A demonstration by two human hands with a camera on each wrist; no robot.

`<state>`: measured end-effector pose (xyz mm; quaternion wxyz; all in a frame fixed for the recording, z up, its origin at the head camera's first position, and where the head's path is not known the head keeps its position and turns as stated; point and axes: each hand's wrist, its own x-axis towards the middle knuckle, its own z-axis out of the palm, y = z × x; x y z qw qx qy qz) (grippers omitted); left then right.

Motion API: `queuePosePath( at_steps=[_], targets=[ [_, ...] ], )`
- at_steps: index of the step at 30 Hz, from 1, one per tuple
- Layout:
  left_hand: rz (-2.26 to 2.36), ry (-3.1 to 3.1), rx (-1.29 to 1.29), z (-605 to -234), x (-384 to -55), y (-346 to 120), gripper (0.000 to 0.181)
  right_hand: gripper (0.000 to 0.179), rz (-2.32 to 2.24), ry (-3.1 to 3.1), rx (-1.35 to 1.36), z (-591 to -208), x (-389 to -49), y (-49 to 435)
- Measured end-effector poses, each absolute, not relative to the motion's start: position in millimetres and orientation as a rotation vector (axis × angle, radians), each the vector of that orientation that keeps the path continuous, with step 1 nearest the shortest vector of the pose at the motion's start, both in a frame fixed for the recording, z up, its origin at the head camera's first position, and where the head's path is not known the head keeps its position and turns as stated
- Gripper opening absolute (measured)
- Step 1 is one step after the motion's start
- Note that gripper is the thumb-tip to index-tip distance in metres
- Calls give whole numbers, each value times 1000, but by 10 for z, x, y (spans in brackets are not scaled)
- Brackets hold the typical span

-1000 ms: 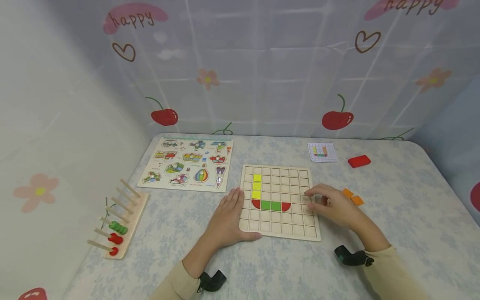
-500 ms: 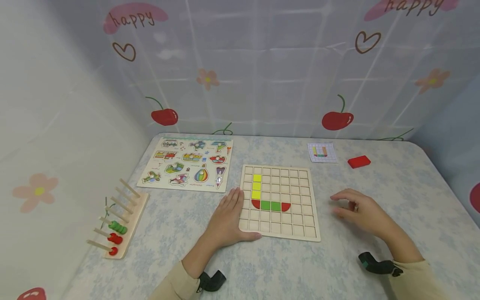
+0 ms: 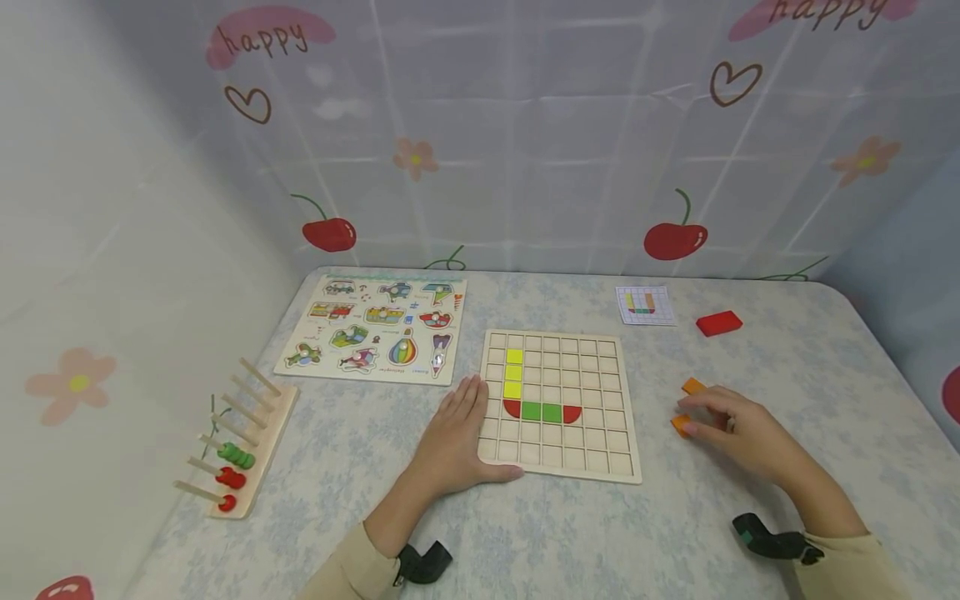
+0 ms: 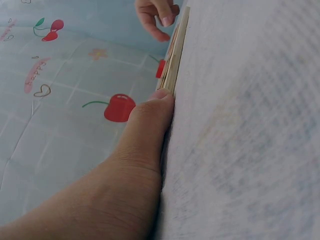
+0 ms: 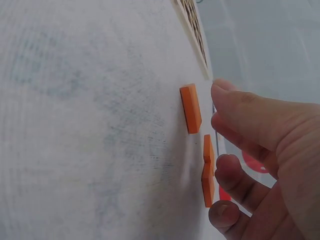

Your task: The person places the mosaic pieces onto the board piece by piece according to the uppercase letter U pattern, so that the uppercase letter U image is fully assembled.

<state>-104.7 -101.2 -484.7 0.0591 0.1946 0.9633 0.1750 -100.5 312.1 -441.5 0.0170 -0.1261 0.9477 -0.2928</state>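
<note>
My left hand (image 3: 453,446) lies at the left edge of a wooden grid board (image 3: 551,375), fingers straight along its side and thumb at the front edge. Set in the board are a column of yellow tiles (image 3: 513,373), two green tiles (image 3: 542,412) and red rounded-corner tiles (image 3: 572,414) at either end of the green. To the right of the board, my right hand (image 3: 738,433) hovers with loosely bent fingers over orange tiles (image 3: 681,425). The right wrist view shows a gap between thumb and fingers, and the orange tiles (image 5: 191,108) lying on the table, not gripped.
A pattern card (image 3: 645,306) and a red block (image 3: 718,323) lie behind the right hand. At the back left is a picture puzzle board (image 3: 408,325). A peg stand (image 3: 273,442) with green and red beads stands at the far left.
My right hand has moved from the board's right edge to the right, over the orange tiles. Tiles that it covered half a second ago show again. The left hand has stayed still.
</note>
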Motion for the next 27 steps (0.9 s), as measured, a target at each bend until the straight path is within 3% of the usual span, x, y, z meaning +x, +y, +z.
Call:
queuePosePath(
  at_steps=[27],
  targets=[
    [540, 2926, 596, -4853, -1050, -1012, 134, 30, -869, 2950, -408, -4533, -991, 3154]
  ],
)
